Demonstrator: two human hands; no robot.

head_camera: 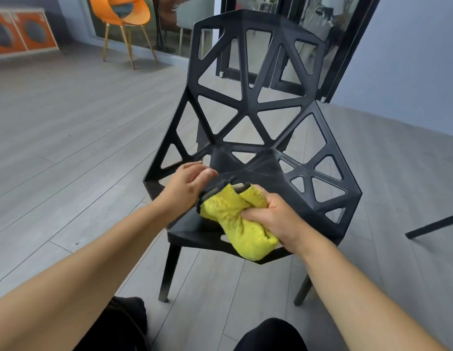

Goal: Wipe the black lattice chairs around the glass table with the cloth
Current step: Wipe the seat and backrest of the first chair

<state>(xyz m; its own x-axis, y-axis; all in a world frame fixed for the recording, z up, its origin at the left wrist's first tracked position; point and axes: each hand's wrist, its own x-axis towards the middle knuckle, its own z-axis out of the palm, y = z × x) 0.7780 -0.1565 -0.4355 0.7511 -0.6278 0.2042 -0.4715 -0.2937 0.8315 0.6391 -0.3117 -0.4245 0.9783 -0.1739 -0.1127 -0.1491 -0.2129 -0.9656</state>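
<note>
Indoors, lattice chair (255, 168) stands on grey floorboards (81, 122)

One wide-angle head cam looked fwd & down from the person's head. Black lattice chair (250, 103) sat close at 12 o'clock, w/in arm's reach; orange chair (124, 11) far off, 11 o'clock.

The grey plank floor (68, 148) bears the black lattice chair (250, 104) in the middle, with an orange chair (138, 16) and a low cabinet (50, 34) far left.
</note>
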